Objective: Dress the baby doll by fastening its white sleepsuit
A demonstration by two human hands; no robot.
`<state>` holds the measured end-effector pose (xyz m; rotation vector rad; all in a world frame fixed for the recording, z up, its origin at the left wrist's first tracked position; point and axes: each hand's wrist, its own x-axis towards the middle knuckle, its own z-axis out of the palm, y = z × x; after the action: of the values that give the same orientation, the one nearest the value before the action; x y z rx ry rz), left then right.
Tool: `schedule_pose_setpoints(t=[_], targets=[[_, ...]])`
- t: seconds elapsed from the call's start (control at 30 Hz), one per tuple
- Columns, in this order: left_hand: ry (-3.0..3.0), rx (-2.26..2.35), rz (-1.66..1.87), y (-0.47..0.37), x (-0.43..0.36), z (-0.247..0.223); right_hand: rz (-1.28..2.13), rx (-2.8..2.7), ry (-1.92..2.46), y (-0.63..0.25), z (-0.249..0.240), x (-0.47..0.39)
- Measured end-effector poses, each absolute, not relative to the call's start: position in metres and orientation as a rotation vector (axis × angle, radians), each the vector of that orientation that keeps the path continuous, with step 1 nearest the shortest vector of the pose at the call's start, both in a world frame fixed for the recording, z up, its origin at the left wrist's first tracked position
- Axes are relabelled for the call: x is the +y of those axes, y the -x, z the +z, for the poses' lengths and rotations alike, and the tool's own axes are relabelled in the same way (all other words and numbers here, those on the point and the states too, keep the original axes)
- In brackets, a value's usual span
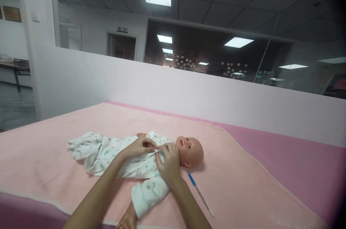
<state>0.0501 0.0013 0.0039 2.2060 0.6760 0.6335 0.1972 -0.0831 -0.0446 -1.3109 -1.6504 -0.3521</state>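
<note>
A baby doll (193, 151) in a patterned white outfit (108, 153) lies on its back on a pink blanket (243, 171), nearer the near edge than the far one, its long axis crosswise, head to the right. Our left hand (139, 146) rests over the chest, fingers curled nearly closed, tips pinching a bit of white cloth (157, 150). Our right hand (170, 164), nearer the head, bends half closed beside that cloth; we cannot tell whether it grips. The doll's near sleeve (148, 193) slants toward the near edge, between our forearms. A blue-capped stick (201, 196) lies right of our right forearm.
</note>
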Motion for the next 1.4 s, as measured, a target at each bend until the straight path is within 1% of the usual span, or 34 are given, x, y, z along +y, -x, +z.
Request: schedule_pose_setpoints(t=[0.27,0.47,0.73,1.0,1.4], targets=[[-2.036,0.61,0.71,-0.055,0.001,0.0,-0.279,-1.669,1.277,-0.197,-0.045,-0.081],[-1.965,0.609,0.741,-0.058,0.003,-0.001,-0.301,-1.61,1.306,-0.196,-0.048,-0.077],[-2.144,0.631,0.645,-0.053,-0.001,0.003,-0.382,-1.568,1.304,-0.196,-0.052,-0.074],[-2.095,0.644,0.601,-0.048,0.005,0.0,-0.355,-1.548,1.286,-0.194,-0.051,-0.074],[-2.169,0.651,0.631,-0.048,0.003,0.002,-0.385,-1.611,1.328,-0.194,-0.049,-0.078]])
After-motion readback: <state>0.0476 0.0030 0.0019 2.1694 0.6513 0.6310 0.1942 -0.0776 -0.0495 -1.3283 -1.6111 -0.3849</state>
